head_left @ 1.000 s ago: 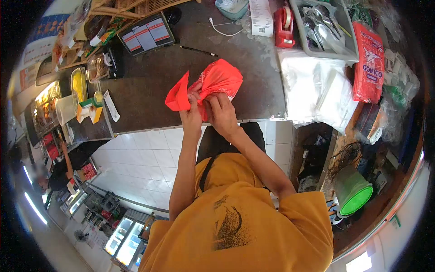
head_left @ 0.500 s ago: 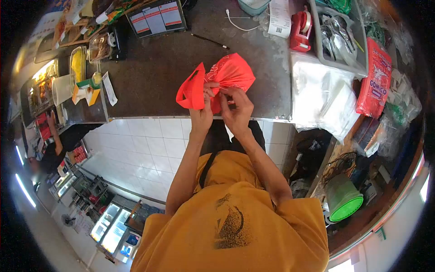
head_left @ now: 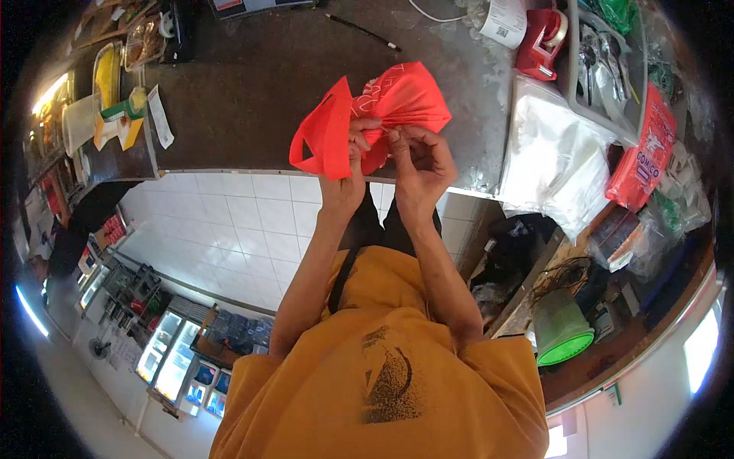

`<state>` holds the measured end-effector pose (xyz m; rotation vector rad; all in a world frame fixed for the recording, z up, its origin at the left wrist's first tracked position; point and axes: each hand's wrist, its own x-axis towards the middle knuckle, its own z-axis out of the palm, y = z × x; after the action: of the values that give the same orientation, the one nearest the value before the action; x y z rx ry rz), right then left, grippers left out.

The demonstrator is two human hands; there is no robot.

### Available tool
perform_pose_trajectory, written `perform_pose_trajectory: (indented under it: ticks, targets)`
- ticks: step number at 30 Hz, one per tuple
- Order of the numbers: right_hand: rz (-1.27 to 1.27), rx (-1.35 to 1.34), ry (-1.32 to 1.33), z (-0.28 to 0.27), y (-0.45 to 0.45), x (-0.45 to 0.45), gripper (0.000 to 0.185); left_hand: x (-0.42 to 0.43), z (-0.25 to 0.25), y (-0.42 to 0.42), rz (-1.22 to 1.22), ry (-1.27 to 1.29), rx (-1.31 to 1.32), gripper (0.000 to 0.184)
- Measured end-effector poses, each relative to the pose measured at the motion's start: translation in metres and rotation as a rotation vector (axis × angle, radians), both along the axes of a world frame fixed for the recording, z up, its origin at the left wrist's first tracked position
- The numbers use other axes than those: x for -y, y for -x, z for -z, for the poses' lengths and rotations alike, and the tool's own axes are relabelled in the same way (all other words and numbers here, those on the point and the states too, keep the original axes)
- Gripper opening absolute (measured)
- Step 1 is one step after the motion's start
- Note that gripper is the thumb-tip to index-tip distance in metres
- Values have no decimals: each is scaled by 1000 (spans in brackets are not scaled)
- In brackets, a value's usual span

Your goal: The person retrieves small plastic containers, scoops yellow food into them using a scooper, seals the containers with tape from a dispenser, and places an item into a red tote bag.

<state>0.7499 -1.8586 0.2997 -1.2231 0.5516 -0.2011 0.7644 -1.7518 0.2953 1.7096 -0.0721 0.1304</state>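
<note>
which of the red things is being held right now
The gathered red bag: the left grip holds it and the right grip pinches at its neck. The red tape dispenser and red GOMICO pack sit untouched to the right.

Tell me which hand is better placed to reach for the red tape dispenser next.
Probably the right hand: it is nearer the tape dispenser. The left hand, farther off, grips the gathered red bag. The right is at the bag too, so it would first have to come away.

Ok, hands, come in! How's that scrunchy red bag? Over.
Left hand gripping bunched red bag with white print. Right hand pinched shut where it gathers. Slim black stick beyond, touching neither hand.
</note>
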Motion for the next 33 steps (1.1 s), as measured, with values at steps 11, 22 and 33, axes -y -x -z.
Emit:
perform_pose_trajectory:
  ticks: [11, 22, 33]
  targets:
    - [-25, 43, 183, -1, 2, -1, 16, -1, 2, -3, 12, 42, -3, 28]
    - [-168, -46, 265, -6, -8, 7, 10, -7, 7, -2, 44, 45, -51, 40]
    - [-465, -21, 498, -19, -42, 33, 20, -10, 2, -6, 80, -37, 13, 25]
